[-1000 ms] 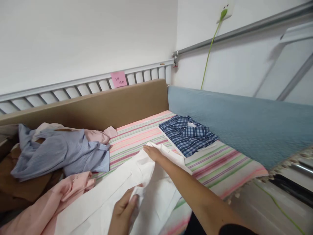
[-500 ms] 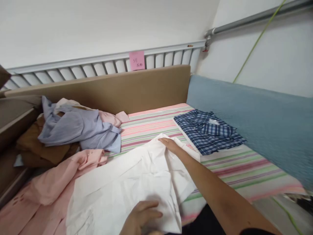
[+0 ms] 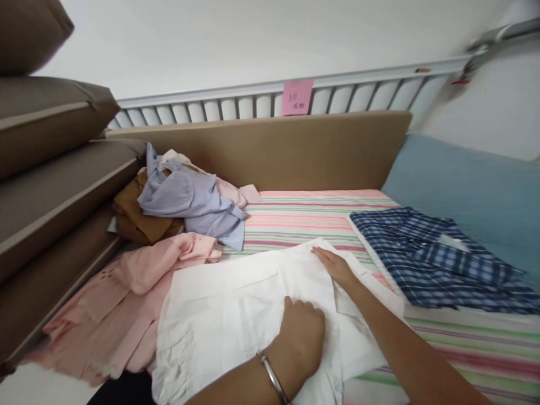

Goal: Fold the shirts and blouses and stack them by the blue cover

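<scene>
A white garment (image 3: 228, 315) lies spread on the striped sheet in front of me, with a wide band along its upper edge and crumpled fabric at its lower left. My left hand (image 3: 301, 334), wearing a silver bangle, is curled closed on the middle of the cloth, knuckles up; its fingertips are hidden beneath it. Near the garment's upper right corner, my right hand (image 3: 335, 267) rests with fingers stretched out flat on the fabric. The right forearm covers part of the loose white layer on that side.
A folded blue plaid shirt (image 3: 439, 259) lies to the right. Pink clothing (image 3: 143, 275) sits at the left, below a heap with a light blue striped shirt (image 3: 194, 194) and brown cloth (image 3: 130, 211). Stacked brown cushions (image 3: 54, 197) rise at far left; a brown panel (image 3: 295, 154) stands behind.
My left hand has moved up and inward onto the middle of the white garment and curled closed. My right hand stays near the upper corner. The view has turned left, showing more cushions.
</scene>
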Motion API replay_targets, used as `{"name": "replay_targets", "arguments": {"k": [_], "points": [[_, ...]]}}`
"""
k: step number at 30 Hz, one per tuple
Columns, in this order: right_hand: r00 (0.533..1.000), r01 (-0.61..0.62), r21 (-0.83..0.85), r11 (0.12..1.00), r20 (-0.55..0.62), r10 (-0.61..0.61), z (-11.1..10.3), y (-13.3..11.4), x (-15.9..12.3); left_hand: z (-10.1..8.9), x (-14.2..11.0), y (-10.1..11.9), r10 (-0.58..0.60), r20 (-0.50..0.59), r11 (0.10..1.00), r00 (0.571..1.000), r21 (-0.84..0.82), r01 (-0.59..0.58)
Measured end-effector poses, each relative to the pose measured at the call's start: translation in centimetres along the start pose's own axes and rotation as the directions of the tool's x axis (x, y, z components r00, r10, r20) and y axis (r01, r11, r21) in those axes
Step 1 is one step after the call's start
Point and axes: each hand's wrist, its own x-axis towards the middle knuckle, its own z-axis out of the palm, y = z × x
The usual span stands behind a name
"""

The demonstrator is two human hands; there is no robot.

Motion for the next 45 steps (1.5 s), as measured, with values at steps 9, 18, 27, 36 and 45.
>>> {"name": "replay_targets", "arguments": {"k": [9, 18, 27, 36, 45], "points": [[0.999, -0.027, 0.160, 0.987, -0.032, 0.033, -0.2, -0.6, -0.5, -4.8, -11.3, -13.2, -0.719, -0.149, 0.185, 0.679, -0.982, -0.019], [0.997, -0.063, 0.237, 0.969, -0.026, 0.072, -0.9, -2.1, -0.5, -0.3, -13.5, -22.1, -0.888, -0.363, 0.437, 0.281, -0.855, 0.278], [0.997, -0.074, 0.110, 0.991, 0.008, 0.073, -0.7, -1.5, -0.6, 0.7, -12.6, -24.0, -0.829, -0.444, 0.544, 0.341, -0.499, 0.675], [0.998, -0.010, -0.286, 0.958, -0.062, -0.008, -1.2, -5.5, 0.1, -0.8, -15.1, -22.8, -0.737, -0.545, 0.633, 0.400, -0.346, 0.693], [0.898, 0.403, -0.279, 0.871, 0.304, -0.318, 9.5, -21.1, -11.2, 3.9, -14.6, -19.9, -0.543, -0.526, 0.762, 0.655, 0.019, 0.647]]}}
